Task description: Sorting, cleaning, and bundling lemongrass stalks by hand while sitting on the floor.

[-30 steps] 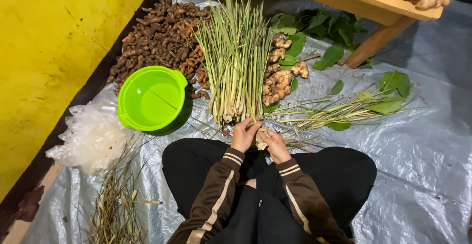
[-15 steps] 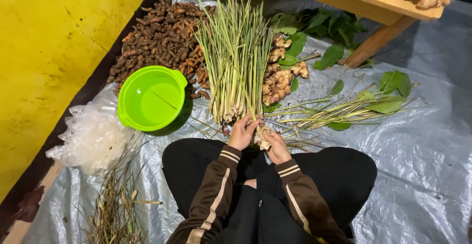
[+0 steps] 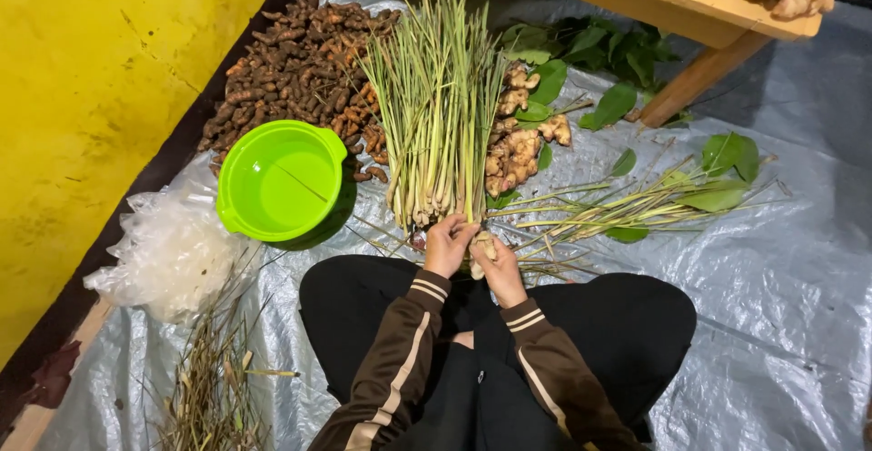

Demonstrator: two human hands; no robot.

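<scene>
The left hand (image 3: 447, 244) is closed around the base of a lemongrass stalk (image 3: 471, 178), and the right hand (image 3: 498, 267) pinches the same stalk's pale root end just beside it. The stalk stands at the near edge of the lemongrass pile (image 3: 434, 97). Everything lies on a grey plastic sheet (image 3: 781, 278) spread on the floor: a green bowl (image 3: 277, 180), brown roots (image 3: 291, 65), ginger (image 3: 520, 138), leafy cuttings (image 3: 654, 198). A yellow wall (image 3: 82, 97) runs on the left; a wooden table (image 3: 663, 1) stands beyond.
</scene>
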